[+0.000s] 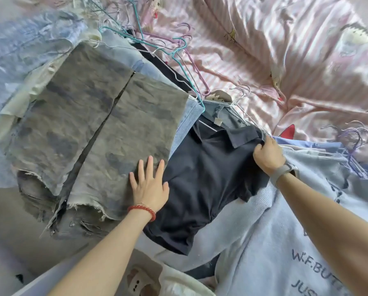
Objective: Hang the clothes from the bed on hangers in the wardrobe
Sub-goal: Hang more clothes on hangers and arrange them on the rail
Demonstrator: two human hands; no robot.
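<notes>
bed (285,60): dark polo shirt (204,178) is lying here among clothes | right hand (268,154): I'm pinching its shoulder by the collar, lifting evenly | left hand (150,184): spread flat, I'm pressing grey shorts (89,124) aside | wire hanger (238,103): waiting near collar

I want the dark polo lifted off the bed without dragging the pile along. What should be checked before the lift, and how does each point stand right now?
1. Right hand grips the dark polo shirt at the shoulder by the collar: ok.
2. Hanger inside the polo: a thin white hanger shows at the neck opening; whether it is fully seated, cannot tell.
3. Left hand free to help: not ok, it lies flat across the grey jeans and the polo's edge.
4. Polo clear of neighbours: not ok, its sleeve lies on the light blue sweatshirt.
5. Loose hangers away from the polo: cannot tell, some lie close to its collar.
</notes>
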